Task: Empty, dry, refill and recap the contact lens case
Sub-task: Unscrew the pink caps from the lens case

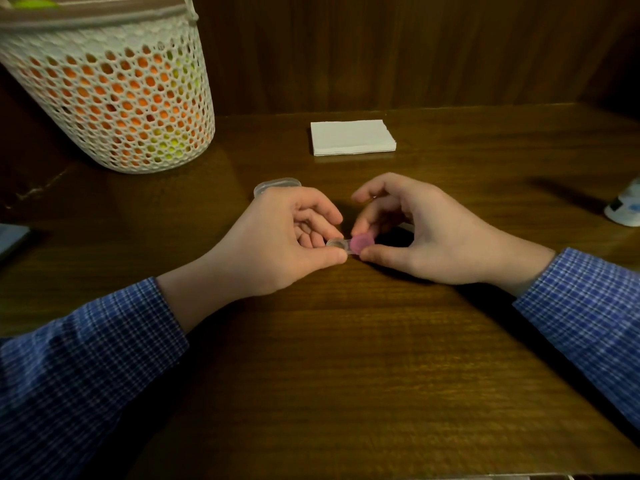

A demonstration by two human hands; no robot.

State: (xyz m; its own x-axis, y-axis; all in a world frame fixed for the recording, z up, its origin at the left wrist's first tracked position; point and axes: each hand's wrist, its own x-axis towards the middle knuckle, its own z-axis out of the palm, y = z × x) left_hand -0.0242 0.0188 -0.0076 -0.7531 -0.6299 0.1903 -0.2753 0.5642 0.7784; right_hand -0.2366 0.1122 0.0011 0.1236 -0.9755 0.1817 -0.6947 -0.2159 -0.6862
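Contact lens case point(341, 244), one small clear plastic twin-well piece, sits at the middle of the dark wooden table point(346, 358), pinched between two hands. One pink round cap point(362, 243) covers its right well; the left well shows clear. Left hand point(280, 244) pinches the left end; right hand point(422, 233) grips the pink cap with thumb and fingers. Far off lie one white folded tissue point(352, 137), one white mesh basket point(114, 95), one clear lidded container point(277, 185) and one white bottle point(625, 207).
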